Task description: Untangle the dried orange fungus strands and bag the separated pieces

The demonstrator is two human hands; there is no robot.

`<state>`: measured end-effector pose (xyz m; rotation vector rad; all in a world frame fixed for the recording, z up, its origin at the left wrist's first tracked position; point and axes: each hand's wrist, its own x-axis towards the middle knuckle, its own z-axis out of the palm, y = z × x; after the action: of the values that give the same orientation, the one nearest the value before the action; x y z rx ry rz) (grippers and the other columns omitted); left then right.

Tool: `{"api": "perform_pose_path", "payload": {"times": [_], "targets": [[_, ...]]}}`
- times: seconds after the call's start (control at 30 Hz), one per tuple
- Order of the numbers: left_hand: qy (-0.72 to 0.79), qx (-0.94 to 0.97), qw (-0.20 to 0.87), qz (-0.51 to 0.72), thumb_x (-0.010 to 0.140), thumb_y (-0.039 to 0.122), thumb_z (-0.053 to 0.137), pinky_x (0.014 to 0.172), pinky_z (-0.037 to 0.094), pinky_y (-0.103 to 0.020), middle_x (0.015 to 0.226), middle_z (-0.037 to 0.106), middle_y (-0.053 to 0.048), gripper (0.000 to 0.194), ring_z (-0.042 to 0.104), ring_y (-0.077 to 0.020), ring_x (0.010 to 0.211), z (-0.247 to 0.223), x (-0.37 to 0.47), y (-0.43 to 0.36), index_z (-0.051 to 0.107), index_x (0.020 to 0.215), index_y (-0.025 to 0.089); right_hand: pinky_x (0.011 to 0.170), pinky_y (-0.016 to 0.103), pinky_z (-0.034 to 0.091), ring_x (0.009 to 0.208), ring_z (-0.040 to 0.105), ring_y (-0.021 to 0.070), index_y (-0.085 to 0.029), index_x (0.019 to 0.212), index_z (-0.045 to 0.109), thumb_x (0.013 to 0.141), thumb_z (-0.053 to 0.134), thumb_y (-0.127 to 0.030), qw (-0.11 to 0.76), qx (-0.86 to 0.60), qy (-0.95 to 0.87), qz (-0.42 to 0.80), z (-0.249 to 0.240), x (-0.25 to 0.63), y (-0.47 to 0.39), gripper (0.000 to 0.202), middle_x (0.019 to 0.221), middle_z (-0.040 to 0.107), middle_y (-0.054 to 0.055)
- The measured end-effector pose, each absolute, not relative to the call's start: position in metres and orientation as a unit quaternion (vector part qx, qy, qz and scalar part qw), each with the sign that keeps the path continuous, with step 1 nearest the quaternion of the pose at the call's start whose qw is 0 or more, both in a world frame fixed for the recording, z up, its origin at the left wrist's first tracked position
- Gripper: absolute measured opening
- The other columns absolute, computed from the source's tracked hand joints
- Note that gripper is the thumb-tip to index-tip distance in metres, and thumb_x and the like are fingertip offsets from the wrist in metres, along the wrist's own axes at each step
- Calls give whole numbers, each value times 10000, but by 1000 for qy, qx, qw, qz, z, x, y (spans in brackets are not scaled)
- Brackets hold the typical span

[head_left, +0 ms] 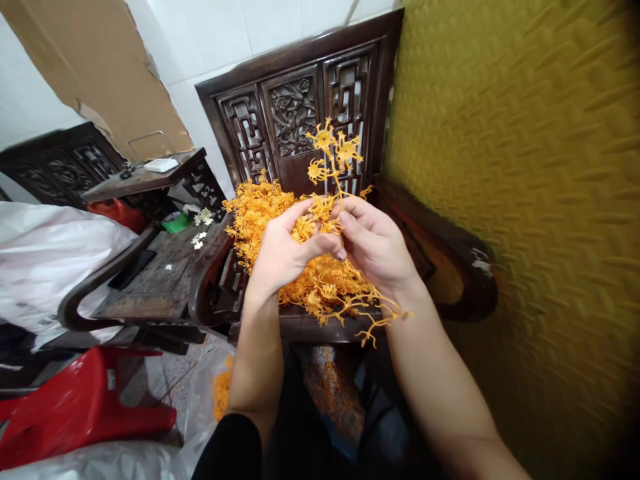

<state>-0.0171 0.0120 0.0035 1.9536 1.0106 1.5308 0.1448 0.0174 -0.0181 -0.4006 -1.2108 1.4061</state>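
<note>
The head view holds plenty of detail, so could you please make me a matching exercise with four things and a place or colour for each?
Things:
1. orange sprig
2. orange heap
3. plastic stool
4. cardboard

Places or colours:
A. red, at the lower left
B. brown, against the white tiled wall
C. between the left hand and the right hand
D. on the dark carved chair

Pairs: 1-C, 2-D, 3-A, 4-B

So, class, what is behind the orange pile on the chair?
Behind the orange pile rises the chair's dark carved back, with white tiles beyond. The pile hides the back's lower part; a held orange sprig covers some carving.
</note>
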Motion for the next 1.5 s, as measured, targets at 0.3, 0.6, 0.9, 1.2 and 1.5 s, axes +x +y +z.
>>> {"api": "perform_pose_path", "payload": {"times": [0.3,0.6,0.9,1.2,1.5], "targets": [[372,685,124,614,881,456,812,785,558,-319,847,734,-9,259,686,-160,796,2,-3,12,697,868,224,472,229,380,477,459,75,-239,943,538,868,797,-553,613,-162,-503,587,-18,133,18,413,606,549,-79],[303,719,-71,622,890,269,807,629,435,-262,735,645,22,241,576,-112,657,-7,7,13,605,776,206,437,196,334,490,360,50,-222,842,534,843,827,-461,661,-170,-410,605,-16,132,19,378,660,456,-71],[351,697,19,625,890,465,798,609,444,-296,679,625,19,362,551,-126,603,-8,13,13,598,717,217,428,196,311,484,326,52,-221,776,494,851,815,-492,667,-185,-415,590,-23,126,26,426,657,433,-69],[376,641,162,649,885,512,796,468,337,-254,611,588,36,345,450,-82,480,3,-8,1,658,762,222,412,193,252,469,286,41,-220,768,466,774,860,-346,670,-177,-389,607,-24,166,46,413,645,414,-79],[371,625,388,567,854,479,827,370,296,-211,655,655,7,330,435,-48,417,0,-18,17,818,1037,204,453,247,282,463,376,67,-237,900,559,826,804,-410,601,-148,-450,644,-10,154,21,310,597,469,-76]]}}
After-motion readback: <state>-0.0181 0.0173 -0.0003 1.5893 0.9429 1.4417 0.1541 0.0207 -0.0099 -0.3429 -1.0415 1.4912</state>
